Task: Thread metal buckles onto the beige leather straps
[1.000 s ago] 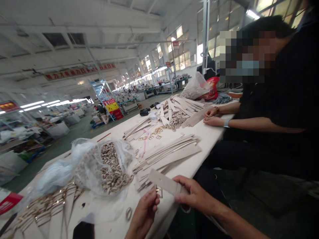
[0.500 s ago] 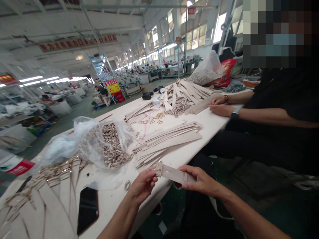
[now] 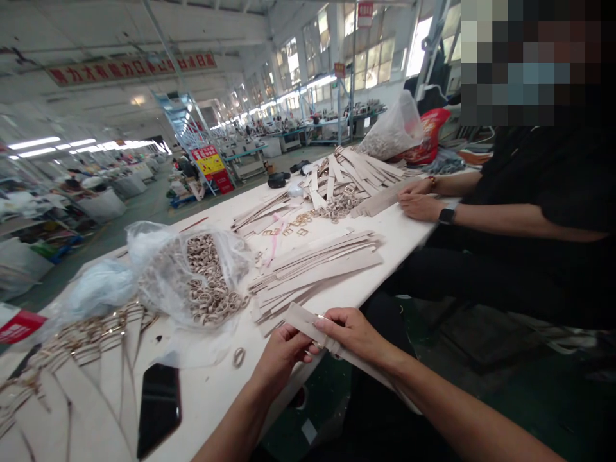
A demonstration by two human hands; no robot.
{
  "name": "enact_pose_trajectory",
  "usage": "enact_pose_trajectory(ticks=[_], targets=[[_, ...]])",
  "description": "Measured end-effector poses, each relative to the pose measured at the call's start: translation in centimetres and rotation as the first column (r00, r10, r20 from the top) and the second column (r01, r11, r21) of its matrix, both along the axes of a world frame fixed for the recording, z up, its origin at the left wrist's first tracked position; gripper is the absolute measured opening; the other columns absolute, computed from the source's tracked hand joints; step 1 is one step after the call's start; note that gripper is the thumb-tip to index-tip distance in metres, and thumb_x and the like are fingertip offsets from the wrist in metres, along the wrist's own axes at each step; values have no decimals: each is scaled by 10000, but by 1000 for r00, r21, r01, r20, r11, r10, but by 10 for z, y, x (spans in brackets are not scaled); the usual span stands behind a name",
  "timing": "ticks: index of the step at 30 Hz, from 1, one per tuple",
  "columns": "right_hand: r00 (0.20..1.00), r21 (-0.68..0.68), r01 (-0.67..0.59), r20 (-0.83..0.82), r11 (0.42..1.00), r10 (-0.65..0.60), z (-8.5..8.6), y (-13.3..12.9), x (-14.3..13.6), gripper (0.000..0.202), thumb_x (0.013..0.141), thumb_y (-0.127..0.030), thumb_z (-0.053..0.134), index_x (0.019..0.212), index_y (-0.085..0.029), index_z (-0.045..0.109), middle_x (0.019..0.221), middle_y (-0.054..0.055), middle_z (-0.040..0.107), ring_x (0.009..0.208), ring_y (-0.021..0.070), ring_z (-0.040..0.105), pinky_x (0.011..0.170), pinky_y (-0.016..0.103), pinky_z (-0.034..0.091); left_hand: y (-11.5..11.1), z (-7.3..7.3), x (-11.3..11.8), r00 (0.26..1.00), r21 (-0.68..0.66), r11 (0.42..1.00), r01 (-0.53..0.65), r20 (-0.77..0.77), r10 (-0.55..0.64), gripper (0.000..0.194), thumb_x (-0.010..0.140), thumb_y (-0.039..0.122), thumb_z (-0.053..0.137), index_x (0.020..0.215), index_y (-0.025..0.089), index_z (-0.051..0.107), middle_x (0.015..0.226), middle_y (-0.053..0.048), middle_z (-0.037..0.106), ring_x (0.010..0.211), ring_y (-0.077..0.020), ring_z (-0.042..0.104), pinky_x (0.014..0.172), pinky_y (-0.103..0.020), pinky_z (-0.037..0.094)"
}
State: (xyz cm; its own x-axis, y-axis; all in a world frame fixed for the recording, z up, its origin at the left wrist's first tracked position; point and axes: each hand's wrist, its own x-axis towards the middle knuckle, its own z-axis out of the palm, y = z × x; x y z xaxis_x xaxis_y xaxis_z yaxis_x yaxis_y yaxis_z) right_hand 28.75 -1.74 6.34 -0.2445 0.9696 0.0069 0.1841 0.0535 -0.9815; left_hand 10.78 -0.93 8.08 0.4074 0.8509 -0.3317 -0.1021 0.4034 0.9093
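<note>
A beige strap (image 3: 304, 319) with a metal buckle is held between my two hands at the table's near edge. My left hand (image 3: 283, 356) pinches it from below and the left, near the buckle. Over the strap, my right hand (image 3: 353, 333) closes with thumb and fingers, partly covering the buckle. The rest of the strap trails down to the right under my right forearm. Just beyond my hands lies a stack of flat beige strips (image 3: 320, 266). One small beige loop (image 3: 239, 357) sits on the table left of my left hand.
An open plastic bag of loops (image 3: 206, 276) stands left of the strips. Buckled straps (image 3: 91, 378) and a black phone (image 3: 160, 410) lie at the near left. Across the table are more straps (image 3: 356, 170) and loose buckles (image 3: 301, 221). A co-worker's hands (image 3: 418, 200) rest at the right edge.
The strap's buckle end was between my hands; now a flat strap end points up to the left. My right hand has moved left, closer to my left hand and over the buckle.
</note>
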Motion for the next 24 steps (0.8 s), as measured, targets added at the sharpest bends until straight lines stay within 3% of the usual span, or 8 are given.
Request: enact_pose_trajectory(ticks=[4, 7, 11, 14, 19, 24], targets=[[998, 37, 46, 48, 998, -47, -7, 0, -3, 455, 809, -545, 529, 618, -134, 568, 563, -27, 435, 567, 94, 389, 528, 211, 299, -1, 9, -5, 997, 119, 991, -59, -32, 64, 363, 677, 226, 712, 1025, 141, 654, 929, -79, 653, 831, -177, 577, 622, -221, 477], [990, 74, 79, 110, 994, -87, -13, -1, -4, 443, 813, -523, 533, 594, -138, 555, 562, -28, 435, 572, 96, 396, 533, 211, 293, 0, 5, -4, 995, 149, 985, -85, -38, 91, 336, 693, 262, 710, 1000, 132, 666, 881, -72, 648, 767, -157, 562, 597, -219, 460], [984, 83, 100, 142, 992, -111, -17, -4, -5, 410, 811, -479, 546, 584, -138, 565, 562, -22, 460, 582, 103, 413, 537, 211, 294, 3, -9, -1, 988, 202, 975, -94, -100, 115, 223, 691, 295, 719, 801, 104, 688, 648, -28, 612, 571, -110, 504, 548, -219, 417], [996, 44, 11, 83, 999, -15, -17, -8, -2, 330, 765, -437, 598, 643, -131, 625, 600, -9, 519, 614, 120, 451, 560, 215, 318, 1, -16, 1, 981, 206, 970, -129, -113, 155, 217, 664, 303, 738, 715, 105, 664, 557, -4, 566, 516, -99, 472, 529, -223, 396], [990, 41, -139, -17, 989, 140, -32, -10, 3, 366, 753, -467, 580, 707, -119, 682, 687, 33, 615, 695, 172, 539, 632, 242, 383, -2, -39, 0, 986, 152, 979, -136, -77, 149, 398, 557, 459, 790, 692, 108, 657, 526, -18, 569, 463, -102, 474, 478, -233, 371], [1000, 40, -15, -7, 999, 15, -50, -4, -10, 449, 719, -569, 574, 615, -141, 658, 587, 28, 580, 622, 166, 515, 596, 242, 395, 7, -64, -3, 989, 145, 980, -138, -35, 144, 517, 456, 577, 808, 658, 139, 619, 508, -17, 568, 425, -99, 471, 466, -245, 351]])
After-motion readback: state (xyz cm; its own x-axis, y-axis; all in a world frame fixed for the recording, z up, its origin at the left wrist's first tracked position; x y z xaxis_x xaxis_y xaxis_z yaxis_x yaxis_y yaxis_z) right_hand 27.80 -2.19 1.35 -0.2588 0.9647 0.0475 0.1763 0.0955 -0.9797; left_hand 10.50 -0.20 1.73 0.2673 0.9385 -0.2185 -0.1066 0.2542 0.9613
